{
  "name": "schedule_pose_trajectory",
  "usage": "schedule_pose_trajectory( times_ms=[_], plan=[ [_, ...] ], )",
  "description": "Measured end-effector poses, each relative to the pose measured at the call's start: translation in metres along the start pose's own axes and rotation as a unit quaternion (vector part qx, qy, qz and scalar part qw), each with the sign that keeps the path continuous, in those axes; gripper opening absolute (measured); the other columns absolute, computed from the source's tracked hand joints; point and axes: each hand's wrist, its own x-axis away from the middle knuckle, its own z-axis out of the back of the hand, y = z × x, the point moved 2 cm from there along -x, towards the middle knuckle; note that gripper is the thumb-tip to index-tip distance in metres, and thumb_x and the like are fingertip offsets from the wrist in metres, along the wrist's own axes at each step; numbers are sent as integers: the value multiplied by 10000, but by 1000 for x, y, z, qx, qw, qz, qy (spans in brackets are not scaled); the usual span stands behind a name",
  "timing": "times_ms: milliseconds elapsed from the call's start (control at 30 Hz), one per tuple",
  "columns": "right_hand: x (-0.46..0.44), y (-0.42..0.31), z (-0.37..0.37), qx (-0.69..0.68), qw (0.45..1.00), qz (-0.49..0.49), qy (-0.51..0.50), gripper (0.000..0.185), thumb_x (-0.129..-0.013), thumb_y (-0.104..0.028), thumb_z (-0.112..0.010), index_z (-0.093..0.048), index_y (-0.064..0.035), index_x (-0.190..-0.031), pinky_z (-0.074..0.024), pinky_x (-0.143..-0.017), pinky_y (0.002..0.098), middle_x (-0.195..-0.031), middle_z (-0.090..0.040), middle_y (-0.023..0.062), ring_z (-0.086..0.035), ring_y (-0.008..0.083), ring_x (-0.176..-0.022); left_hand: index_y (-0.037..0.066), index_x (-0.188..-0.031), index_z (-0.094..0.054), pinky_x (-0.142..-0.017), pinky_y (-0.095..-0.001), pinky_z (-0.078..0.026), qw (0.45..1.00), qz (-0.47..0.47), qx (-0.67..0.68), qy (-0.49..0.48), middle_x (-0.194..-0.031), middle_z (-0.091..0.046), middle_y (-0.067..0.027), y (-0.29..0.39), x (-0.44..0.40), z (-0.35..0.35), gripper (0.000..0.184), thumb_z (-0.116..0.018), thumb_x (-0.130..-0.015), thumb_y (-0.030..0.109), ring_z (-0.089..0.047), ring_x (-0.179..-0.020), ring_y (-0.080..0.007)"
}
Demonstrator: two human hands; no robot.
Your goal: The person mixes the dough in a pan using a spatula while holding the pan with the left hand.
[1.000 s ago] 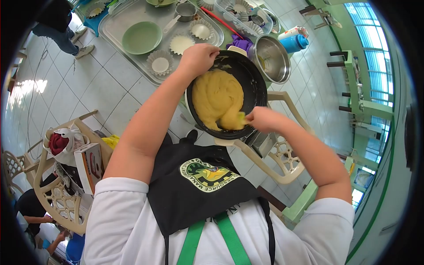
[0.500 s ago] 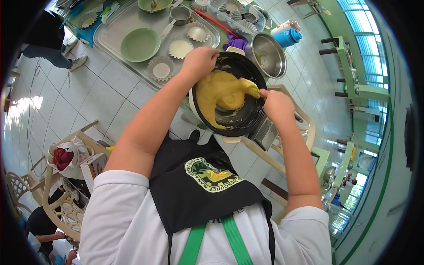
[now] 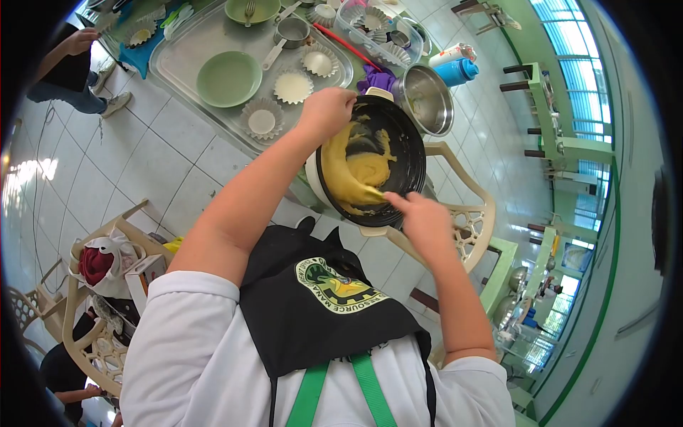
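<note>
A wide pot [image 3: 410, 153] with a black inside and cream handles stands tilted towards me at the table's edge. Thick yellow batter [image 3: 370, 169] lies in it, heaped mostly on the left and smeared over the bottom. My left hand [image 3: 329, 112] is closed on the pot's upper left rim. In my right hand [image 3: 428, 224], slightly blurred, is a spatula [image 3: 374, 193] whose yellow-green, batter-coated head pushes into the batter at the lower side of the pot. Its handle is mostly hidden by my fingers.
Left of the pot a metal tray [image 3: 186, 62] bears a green bowl [image 3: 229, 79], a measuring cup [image 3: 292, 32] and several fluted moulds [image 3: 293, 86]. A steel bowl [image 3: 442, 107], purple cloth [image 3: 376, 80] and blue bottle [image 3: 457, 72] sit beyond. Chairs [image 3: 466, 206] and another person [image 3: 53, 67] are nearby.
My right hand has swept the spatula down and left, dragging batter along the pot's near side. My left hand keeps hold of the rim. The other person's arm has come into view.
</note>
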Motion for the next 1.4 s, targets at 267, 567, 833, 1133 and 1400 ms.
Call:
schedule_pose_trajectory(
  times_ms=[267,567,833,1133,1400],
  plan=[
    [-56,47,-66,-119,967,-225,-24,309,-956,-206,-528,-648,-205,-1240,-510,-754,518,-918,-681,221,-652,416,-876,109,-1055,-731,-806,-430,-529,1000,-5,14,12,-1013,-703,-102,1,2,1,241,-573,-911,219,-655,-941,-331],
    [18,14,-32,-92,988,-108,-58,311,-939,-217,-565,-670,-304,-1218,-534,-716,457,-910,-694,160,-672,357,-839,113,-1076,-726,-816,-431,-524,1000,-3,15,-5,-1033,-701,-97,1,2,2,249,-570,-913,219,-655,-953,-327],
    [-51,-2,-50,-152,965,-214,-6,254,-944,-177,-449,-637,-103,-1097,-507,-804,543,-922,-681,231,-646,440,-933,113,-1076,-725,-821,-429,-524,1000,-12,-2,-1,-1031,-702,-92,-1,0,2,251,-562,-917,220,-653,-953,-325],
    [-8,12,-30,-109,978,-159,-82,249,-930,-190,-500,-650,-214,-1128,-520,-768,508,-922,-697,177,-673,384,-891,98,-1070,-722,-832,-431,-518,1000,-25,4,-9,-1019,-703,-113,0,-1,3,250,-561,-915,211,-652,-953,-328],
    [-52,-34,-40,-147,982,-111,-41,313,-939,-167,-447,-634,-94,-1179,-518,-805,523,-898,-676,264,-665,424,-906,97,-1059,-724,-835,-429,-515,1000,-20,-1,-5,-1022,-700,-124,6,1,6,243,-568,-914,214,-648,-965,-332]
  ],
)
